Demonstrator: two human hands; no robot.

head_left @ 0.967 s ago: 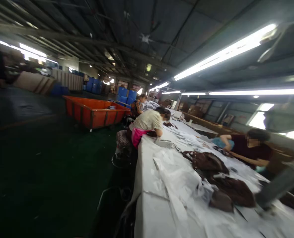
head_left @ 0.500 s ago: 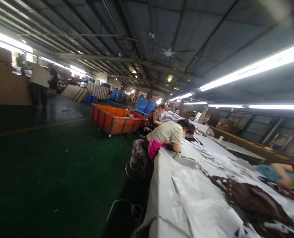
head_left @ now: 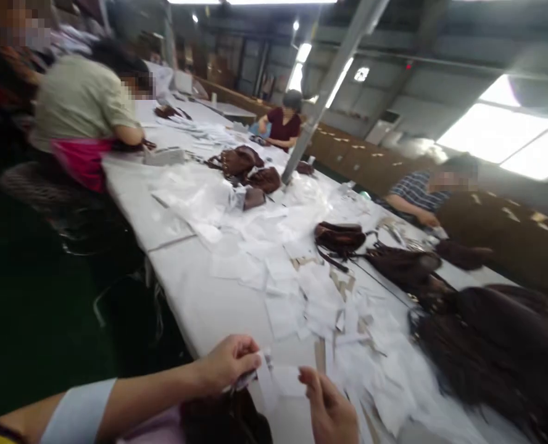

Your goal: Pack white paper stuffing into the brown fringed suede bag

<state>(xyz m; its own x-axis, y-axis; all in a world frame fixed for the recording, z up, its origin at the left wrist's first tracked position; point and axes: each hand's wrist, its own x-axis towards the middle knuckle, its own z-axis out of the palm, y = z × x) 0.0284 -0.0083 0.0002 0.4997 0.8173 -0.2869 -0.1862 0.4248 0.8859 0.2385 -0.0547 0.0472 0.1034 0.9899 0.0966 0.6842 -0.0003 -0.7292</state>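
Down at the near edge of the desk, my left hand is pinched shut on a strip of white paper, and my right hand sits half open just beside it, holding nothing I can see. Looks like I'm mid-way separating or folding that slip over a dark brown bag in my lap. Next I'd guess the right needs to catch the free end. Paper scraps and more brown bags spread right and far; co-workers sit along both sides.
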